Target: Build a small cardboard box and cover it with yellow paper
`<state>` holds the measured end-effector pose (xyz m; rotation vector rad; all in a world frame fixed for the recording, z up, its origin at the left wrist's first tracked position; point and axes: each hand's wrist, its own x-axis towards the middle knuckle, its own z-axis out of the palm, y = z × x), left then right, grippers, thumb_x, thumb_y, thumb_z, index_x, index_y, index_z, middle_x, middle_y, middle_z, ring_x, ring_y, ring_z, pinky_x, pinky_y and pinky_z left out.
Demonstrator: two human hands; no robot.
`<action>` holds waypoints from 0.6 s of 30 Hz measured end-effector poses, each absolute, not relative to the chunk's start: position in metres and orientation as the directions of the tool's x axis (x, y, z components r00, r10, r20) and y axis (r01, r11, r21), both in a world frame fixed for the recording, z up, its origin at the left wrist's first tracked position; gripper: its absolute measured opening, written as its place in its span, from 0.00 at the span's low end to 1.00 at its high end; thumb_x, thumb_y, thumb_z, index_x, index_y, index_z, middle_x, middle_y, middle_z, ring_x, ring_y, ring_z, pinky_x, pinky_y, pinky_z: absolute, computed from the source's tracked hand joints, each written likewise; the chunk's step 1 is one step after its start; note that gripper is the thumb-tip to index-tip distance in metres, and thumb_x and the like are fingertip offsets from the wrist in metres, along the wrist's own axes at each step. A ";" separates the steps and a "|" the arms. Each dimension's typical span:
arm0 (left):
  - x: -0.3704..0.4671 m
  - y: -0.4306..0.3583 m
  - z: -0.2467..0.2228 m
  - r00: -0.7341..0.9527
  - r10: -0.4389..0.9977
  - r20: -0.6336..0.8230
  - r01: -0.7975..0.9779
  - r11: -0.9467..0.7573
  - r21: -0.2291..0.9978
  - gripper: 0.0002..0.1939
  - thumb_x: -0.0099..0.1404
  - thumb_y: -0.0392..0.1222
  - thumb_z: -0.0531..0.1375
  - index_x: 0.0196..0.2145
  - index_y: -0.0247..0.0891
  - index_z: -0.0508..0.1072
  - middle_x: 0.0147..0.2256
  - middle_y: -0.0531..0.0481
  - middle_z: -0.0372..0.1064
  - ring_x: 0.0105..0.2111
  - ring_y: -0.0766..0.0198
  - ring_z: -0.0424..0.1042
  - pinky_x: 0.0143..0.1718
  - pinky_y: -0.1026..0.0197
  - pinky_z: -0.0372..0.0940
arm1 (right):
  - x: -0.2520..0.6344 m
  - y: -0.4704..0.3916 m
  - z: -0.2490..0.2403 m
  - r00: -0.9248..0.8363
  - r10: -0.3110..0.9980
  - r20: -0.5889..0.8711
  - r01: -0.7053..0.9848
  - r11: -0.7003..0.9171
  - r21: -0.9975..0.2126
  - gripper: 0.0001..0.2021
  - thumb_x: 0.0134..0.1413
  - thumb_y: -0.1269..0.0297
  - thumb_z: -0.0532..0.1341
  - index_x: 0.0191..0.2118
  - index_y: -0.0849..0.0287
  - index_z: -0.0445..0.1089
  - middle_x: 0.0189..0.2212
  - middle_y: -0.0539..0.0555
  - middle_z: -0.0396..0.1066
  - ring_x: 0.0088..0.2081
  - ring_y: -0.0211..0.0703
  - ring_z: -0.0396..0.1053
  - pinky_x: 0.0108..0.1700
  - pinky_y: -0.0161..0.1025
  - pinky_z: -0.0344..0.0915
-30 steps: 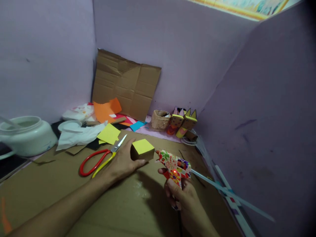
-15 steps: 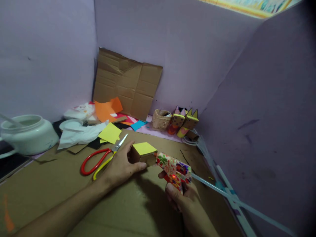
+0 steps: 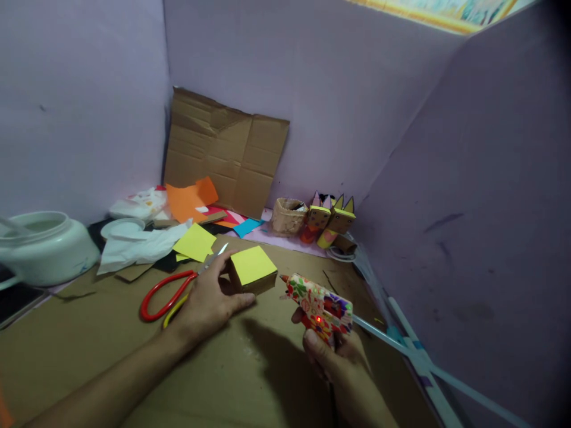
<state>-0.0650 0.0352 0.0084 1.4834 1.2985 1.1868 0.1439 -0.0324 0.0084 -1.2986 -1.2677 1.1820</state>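
Observation:
A small cardboard box (image 3: 253, 267) with a yellow top is gripped at its left side by my left hand (image 3: 212, 300), thumb along the near edge and fingers behind. My right hand (image 3: 328, 353) is wrapped round the handle of a flower-patterned glue gun (image 3: 312, 300), whose red light is lit. The gun's nozzle points left, a little apart from the box's right corner. A long clear glue stick (image 3: 388, 337) runs out of its back end. Scissors (image 3: 167, 295) with red and yellow handles lie beside my left hand, partly hidden by it.
Yellow paper (image 3: 195, 242), orange paper (image 3: 185, 202) and white tissue (image 3: 143, 246) lie at the back left, near a white pot (image 3: 49, 249). Cardboard (image 3: 227, 154) leans on the wall. A woven basket (image 3: 288, 217) and two cat-eared figures (image 3: 341, 219) stand at the back.
The box has tilted so that more of its yellow top shows. The glue gun's nozzle has come away from the box, slightly to the right. The view has shifted a little.

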 end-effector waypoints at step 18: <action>-0.061 0.029 0.017 -0.024 0.972 0.232 0.362 -0.208 0.909 0.35 0.46 0.37 0.67 0.52 0.41 0.63 0.44 0.46 0.71 0.43 0.52 0.71 0.44 0.49 0.68 | 0.144 -0.034 0.006 -0.020 1.000 -0.019 0.136 -0.016 -0.991 0.16 0.50 0.48 0.59 0.33 0.58 0.67 0.19 0.44 0.51 0.20 0.33 0.46 0.22 0.33 0.44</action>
